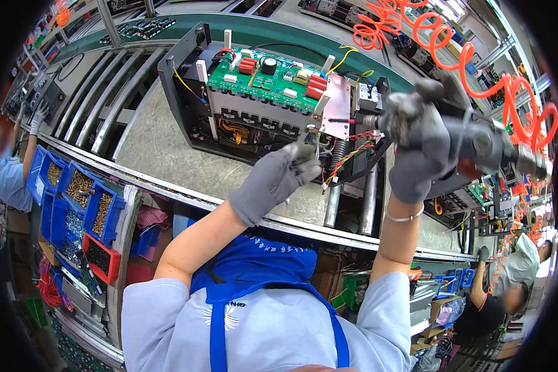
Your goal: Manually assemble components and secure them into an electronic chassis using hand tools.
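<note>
My right hand, in a grey glove, is closed around a dark power screwdriver. The driver lies nearly level, its bit pointing left at a bare metal plate on an opened electrical unit. My left hand, also gloved, is in front of the unit beside a bundle of coloured wires. Its fingers are stretched out and apart, with the tips smeared by motion. A green circuit board with red and black components sits on top of the unit, inside a black metal frame. Whether the bit touches a screw is hard to see.
Coiled orange air hoses hang at upper right. Metal rollers run left of the unit. Blue bins of screws and a red bin stand at lower left. Other people work at the far left and at the right.
</note>
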Available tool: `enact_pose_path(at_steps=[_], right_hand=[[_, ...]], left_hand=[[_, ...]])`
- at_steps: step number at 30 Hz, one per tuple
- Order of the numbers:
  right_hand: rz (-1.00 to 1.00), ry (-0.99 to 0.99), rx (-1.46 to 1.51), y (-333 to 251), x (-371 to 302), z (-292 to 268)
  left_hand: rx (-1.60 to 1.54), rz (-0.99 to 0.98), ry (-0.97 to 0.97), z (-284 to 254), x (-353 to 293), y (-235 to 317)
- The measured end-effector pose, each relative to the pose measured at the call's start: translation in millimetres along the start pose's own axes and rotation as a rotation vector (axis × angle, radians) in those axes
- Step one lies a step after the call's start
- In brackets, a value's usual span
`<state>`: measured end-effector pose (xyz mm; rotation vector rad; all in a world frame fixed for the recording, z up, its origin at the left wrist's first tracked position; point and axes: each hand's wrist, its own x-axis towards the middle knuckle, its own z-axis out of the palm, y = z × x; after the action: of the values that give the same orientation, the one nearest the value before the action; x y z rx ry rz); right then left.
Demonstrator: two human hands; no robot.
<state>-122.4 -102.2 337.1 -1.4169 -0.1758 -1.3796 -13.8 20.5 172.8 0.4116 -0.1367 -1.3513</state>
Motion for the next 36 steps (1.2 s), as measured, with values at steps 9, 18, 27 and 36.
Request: enact_pose_path(at_steps=[9,18,27,36], right_hand=[[0.075,-0.087,-0.222,42,25,3],[0.352,-0.163,-0.3,71,62,6],[0.32,-0.216,-0.331,75,64,9],[0.054,-0.276,0.196,-11,5,12]], left_hand=[[0.01,0.09,0.107,-31,-26,3],[0.002,-0.02,-0.11,-55,-19,-3],[0.093,0.02,0.162,-10,-28,6],[-0.089,-0.036,-0.008,13,-16,9]])
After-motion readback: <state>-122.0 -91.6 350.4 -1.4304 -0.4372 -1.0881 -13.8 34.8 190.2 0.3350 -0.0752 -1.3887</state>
